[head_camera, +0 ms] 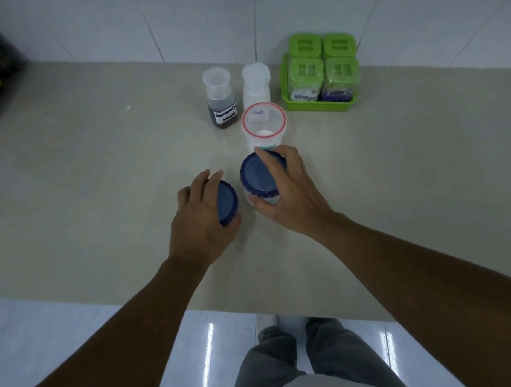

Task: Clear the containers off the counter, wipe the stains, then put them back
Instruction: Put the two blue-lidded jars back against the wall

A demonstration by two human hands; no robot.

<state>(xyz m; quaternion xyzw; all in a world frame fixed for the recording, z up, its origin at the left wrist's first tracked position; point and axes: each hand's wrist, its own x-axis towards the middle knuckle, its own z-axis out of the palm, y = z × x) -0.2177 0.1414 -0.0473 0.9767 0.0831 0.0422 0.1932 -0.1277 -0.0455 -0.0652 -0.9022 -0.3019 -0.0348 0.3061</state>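
**Two blue-lid jars in hand, five more things to shift**

Nearest the camera is the person's own lap and the shiny floor tiles, then both forearms reaching out over the counter (91,184); the left hand (201,214) is curled around the left blue-lid jar (227,203), fingers wrapped down its side with the thumb at the near edge; the right hand (288,187) is clamped on the right blue-lid jar (258,174) from the top rim, fingertips at the far edge and thumb at the near one. Can't tell if either jar has left the counter yet.

Just behind the right jar stands a red-rimmed tub (263,124) with some white powder inside; past that a seasoning sauce bottle (220,103) and a white bottle (256,82) side by side; to the right a green caddy (321,101) holding four green-lidded jars, one labelled vinegar.

Handling-wise, my guess: these look like light, stiff plastic, smooth-sided so a bit slippery; grabbing the body below the lid feels safer than the lid alone, since a loose lid could pop; the sauce bottle is tall and narrow, likely tippy, so hold it low; the caddy probably moves as one unit by its rim.
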